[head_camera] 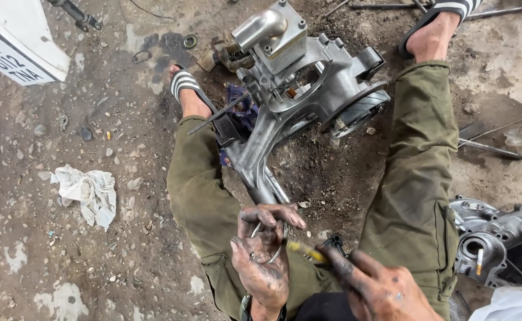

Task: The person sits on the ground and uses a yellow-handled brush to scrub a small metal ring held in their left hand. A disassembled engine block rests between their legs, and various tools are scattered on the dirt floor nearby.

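My left hand (264, 252), black with grease, is closed around a thin metal ring (274, 254) held in front of my lap. My right hand (375, 286) grips a tool with a yellow shaft (304, 249) whose tip points at the ring. Just beyond both hands, between my olive-trousered legs, a silver engine casing (299, 89) lies on the oily ground, its long arm reaching toward my left hand.
A crumpled white rag (88, 190) lies on the concrete at left. A white panel (17, 38) sits top left. Another grey engine cover (499, 241) rests at right, with metal rods (490, 147) behind it. Small washers (189, 41) lie near my left sandal.
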